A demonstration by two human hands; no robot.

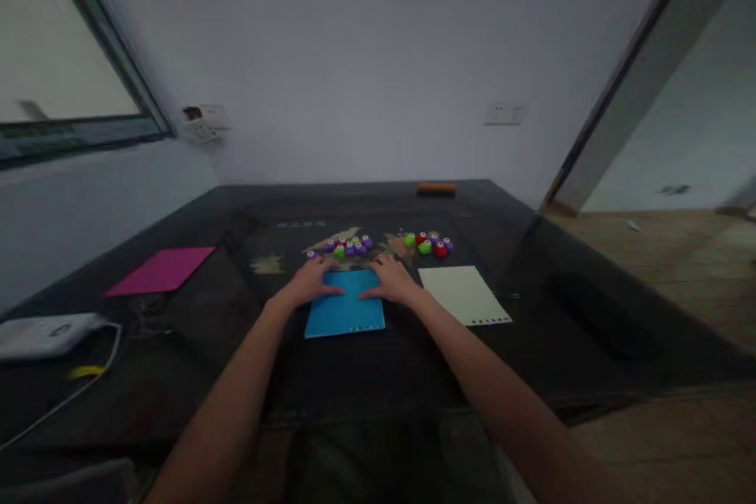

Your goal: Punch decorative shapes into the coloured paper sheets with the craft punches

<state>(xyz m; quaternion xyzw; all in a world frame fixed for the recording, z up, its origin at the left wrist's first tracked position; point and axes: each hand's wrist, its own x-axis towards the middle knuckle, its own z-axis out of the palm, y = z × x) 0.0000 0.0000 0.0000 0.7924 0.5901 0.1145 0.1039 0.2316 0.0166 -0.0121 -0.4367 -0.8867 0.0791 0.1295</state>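
Head view: one blue sheet [346, 307] lies flat at the centre of the dark table [561, 315]. Left hand [313, 282] rests on its far left corner, right hand [393, 279] on its far right corner, both palm down with fingers flat, pressing and gripping nothing. One cream sheet [464, 294] lies just to the right, one pink sheet [162, 269] well to the left. Two clusters of small punches [428, 242], purple, green and red; blur prevents a count. No legible writing.
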